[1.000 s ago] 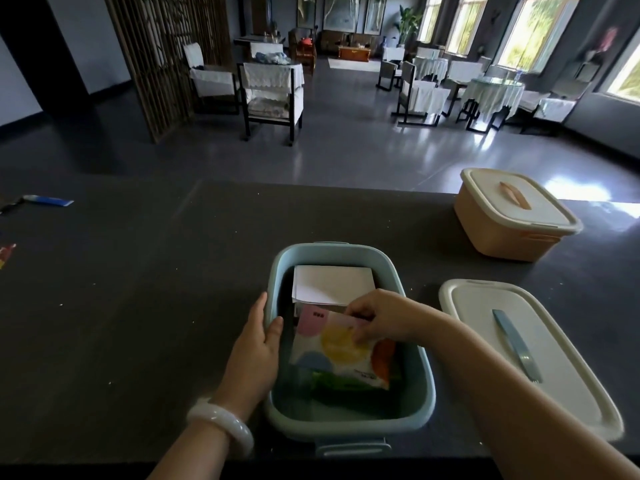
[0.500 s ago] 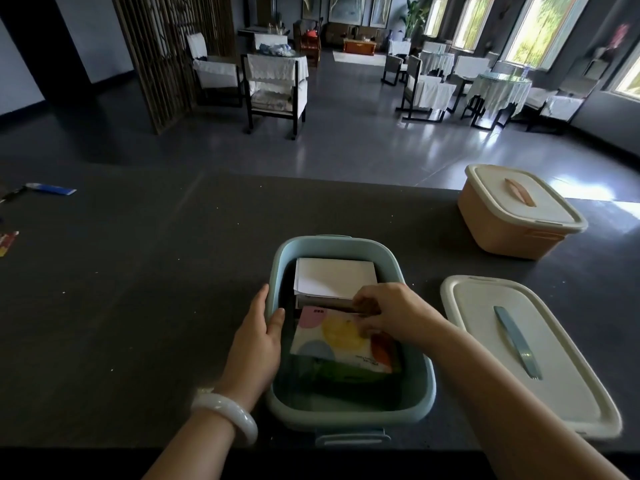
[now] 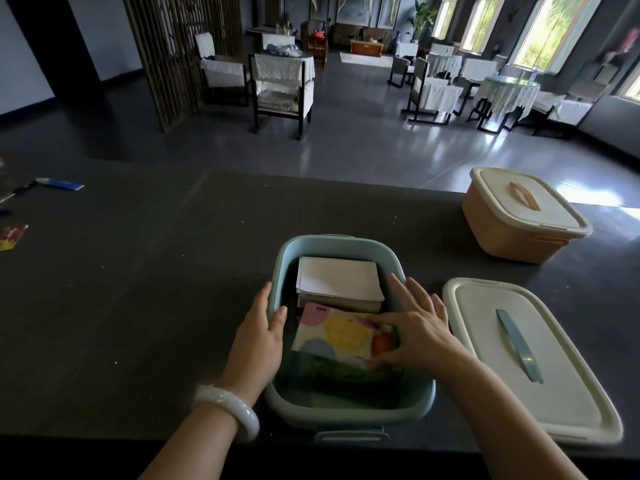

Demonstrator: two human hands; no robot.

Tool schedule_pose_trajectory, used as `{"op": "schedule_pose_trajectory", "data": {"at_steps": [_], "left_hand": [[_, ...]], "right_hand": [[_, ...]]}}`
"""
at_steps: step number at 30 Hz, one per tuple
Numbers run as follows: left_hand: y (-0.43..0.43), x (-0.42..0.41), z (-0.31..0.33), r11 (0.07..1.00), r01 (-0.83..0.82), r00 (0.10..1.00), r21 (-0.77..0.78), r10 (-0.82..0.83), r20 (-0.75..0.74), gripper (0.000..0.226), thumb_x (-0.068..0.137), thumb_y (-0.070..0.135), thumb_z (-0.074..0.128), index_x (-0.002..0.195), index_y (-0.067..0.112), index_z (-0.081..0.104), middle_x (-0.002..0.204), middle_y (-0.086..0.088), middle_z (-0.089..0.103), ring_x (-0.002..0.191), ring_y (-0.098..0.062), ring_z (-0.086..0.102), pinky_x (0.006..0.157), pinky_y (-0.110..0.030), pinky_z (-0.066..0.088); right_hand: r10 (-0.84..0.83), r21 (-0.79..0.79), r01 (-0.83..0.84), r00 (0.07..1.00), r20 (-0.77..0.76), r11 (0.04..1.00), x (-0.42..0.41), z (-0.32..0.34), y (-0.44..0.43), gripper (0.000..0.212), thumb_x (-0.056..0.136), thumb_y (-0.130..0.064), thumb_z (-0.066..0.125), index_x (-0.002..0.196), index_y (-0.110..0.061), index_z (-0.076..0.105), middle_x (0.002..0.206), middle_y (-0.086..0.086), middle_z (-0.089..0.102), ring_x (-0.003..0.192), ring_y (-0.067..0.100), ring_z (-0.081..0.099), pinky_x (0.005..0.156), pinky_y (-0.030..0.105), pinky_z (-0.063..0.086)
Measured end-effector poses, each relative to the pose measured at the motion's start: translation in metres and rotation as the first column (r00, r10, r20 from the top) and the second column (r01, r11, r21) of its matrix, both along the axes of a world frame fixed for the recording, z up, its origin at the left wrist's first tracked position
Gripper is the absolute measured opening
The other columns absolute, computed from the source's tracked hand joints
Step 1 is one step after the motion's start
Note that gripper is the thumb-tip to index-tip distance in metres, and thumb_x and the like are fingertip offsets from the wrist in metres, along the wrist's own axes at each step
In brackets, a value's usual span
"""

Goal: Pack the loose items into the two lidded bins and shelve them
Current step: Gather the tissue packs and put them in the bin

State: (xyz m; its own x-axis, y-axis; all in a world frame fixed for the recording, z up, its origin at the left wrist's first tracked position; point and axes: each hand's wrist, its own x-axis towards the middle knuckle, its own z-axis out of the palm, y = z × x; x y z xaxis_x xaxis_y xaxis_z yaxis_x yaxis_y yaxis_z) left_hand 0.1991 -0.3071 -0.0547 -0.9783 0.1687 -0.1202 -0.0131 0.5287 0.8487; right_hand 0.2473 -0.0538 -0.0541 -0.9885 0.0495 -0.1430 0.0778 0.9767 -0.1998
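A light blue bin (image 3: 349, 407) stands open on the dark counter in front of me. Inside lie a white book (image 3: 337, 278), a colourful spotted packet (image 3: 336, 336) and something green beneath it. My left hand (image 3: 258, 341) holds the bin's left rim, thumb inside the wall. My right hand (image 3: 412, 330) hovers over the bin's right side with fingers spread, fingertips touching the packet. The bin's white lid (image 3: 530, 362) with a blue handle lies flat to the right. An orange bin (image 3: 519, 216) with its lid on stands at the far right.
Loose items lie at the counter's far left: a blue tube (image 3: 60, 184) and a red and yellow packet (image 3: 12, 236). Beyond the counter (image 3: 138, 289) is a room with chairs and tables.
My right hand has let go of the colourful packet and opened, lifting toward the bin's right rim. The packet now lies flatter in the bin. My left hand has stayed on the rim.
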Motion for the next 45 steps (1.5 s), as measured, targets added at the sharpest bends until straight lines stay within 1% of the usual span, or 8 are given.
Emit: {"op": "schedule_pose_trajectory", "data": {"at_steps": [5,10,12,15,27,33,38,45], "left_hand": [[0.000,0.000,0.002,1.000,0.003,1.000,0.014,-0.003,0.011,0.055,0.102,0.036,0.038,0.153,0.029,0.020,0.138,-0.011,0.052,0.119,-0.026,0.057,0.095,-0.041,0.051],[-0.001,0.000,0.003,0.999,0.010,1.000,0.041,-0.011,0.022,0.055,0.102,0.035,0.038,0.153,0.030,0.019,0.144,-0.006,0.048,0.125,-0.022,0.053,0.101,-0.043,0.047],[-0.001,0.000,0.003,0.999,0.010,1.000,0.036,-0.011,0.017,0.055,0.102,0.035,0.038,0.153,0.030,0.018,0.144,-0.006,0.048,0.125,-0.022,0.053,0.101,-0.044,0.047],[0.000,0.000,0.003,1.000,0.002,1.000,0.028,-0.002,0.007,0.055,0.102,0.035,0.038,0.153,0.029,0.019,0.143,-0.007,0.049,0.124,-0.023,0.054,0.100,-0.043,0.048],[0.000,0.000,0.002,1.000,0.005,1.000,0.020,-0.005,0.000,0.054,0.102,0.035,0.037,0.153,0.028,0.020,0.146,-0.005,0.046,0.127,-0.021,0.052,0.103,-0.042,0.046],[0.000,-0.002,0.001,0.999,0.003,1.000,0.044,-0.003,0.008,0.054,0.102,0.035,0.038,0.153,0.029,0.020,0.147,-0.005,0.045,0.129,-0.021,0.050,0.104,-0.042,0.044],[0.001,-0.002,-0.001,0.998,-0.001,1.000,0.056,0.002,-0.001,0.054,0.102,0.035,0.038,0.153,0.029,0.021,0.149,-0.004,0.044,0.131,-0.021,0.048,0.106,-0.041,0.042],[0.000,-0.003,-0.003,0.998,-0.001,1.000,0.057,0.002,-0.007,0.053,0.102,0.034,0.039,0.153,0.028,0.023,0.151,-0.003,0.041,0.133,-0.020,0.045,0.108,-0.039,0.040]], "right_hand": [[-0.095,0.011,0.095,0.995,-0.028,0.995,-0.001,-0.001,-0.004,0.066,0.061,-0.064,0.076,0.123,-0.058,0.053,0.159,-0.011,-0.019,0.143,0.021,-0.027,0.113,0.056,-0.015],[-0.190,-0.054,0.183,0.967,-0.171,0.982,-0.004,-0.004,-0.002,0.057,0.076,-0.065,0.064,0.130,-0.056,0.047,0.160,-0.007,-0.013,0.145,0.021,-0.017,0.117,0.055,-0.002],[-0.202,-0.122,0.190,0.974,-0.103,0.974,-0.003,-0.004,-0.001,0.061,0.072,-0.062,0.070,0.129,-0.055,0.049,0.160,-0.009,-0.011,0.145,0.020,-0.014,0.116,0.055,0.003],[-0.146,-0.185,0.148,0.989,0.021,0.972,0.003,-0.004,0.001,0.071,0.064,-0.063,0.076,0.128,-0.058,0.046,0.157,-0.014,-0.023,0.145,0.020,-0.015,0.117,0.054,0.010],[-0.180,0.012,0.180,0.981,0.066,0.984,0.004,0.004,-0.005,0.065,0.067,-0.069,0.070,0.128,-0.054,0.052,0.155,-0.009,-0.031,0.145,0.025,-0.020,0.118,0.051,0.000],[-0.232,-0.042,0.233,0.972,0.042,0.971,0.005,0.001,-0.004,0.067,0.065,-0.066,0.074,0.127,-0.057,0.051,0.158,-0.010,-0.021,0.146,0.024,-0.017,0.119,0.051,0.000],[-0.251,-0.069,0.257,0.965,0.078,0.964,0.006,-0.001,-0.002,0.080,0.062,-0.062,0.078,0.132,-0.059,0.041,0.159,-0.009,-0.019,0.146,0.029,-0.011,0.116,0.054,0.008],[-0.267,0.009,0.268,0.960,0.079,0.963,0.005,0.002,-0.004,0.073,0.063,-0.067,0.074,0.130,-0.054,0.048,0.161,-0.005,-0.008,0.147,0.029,-0.006,0.117,0.052,0.007]]}}
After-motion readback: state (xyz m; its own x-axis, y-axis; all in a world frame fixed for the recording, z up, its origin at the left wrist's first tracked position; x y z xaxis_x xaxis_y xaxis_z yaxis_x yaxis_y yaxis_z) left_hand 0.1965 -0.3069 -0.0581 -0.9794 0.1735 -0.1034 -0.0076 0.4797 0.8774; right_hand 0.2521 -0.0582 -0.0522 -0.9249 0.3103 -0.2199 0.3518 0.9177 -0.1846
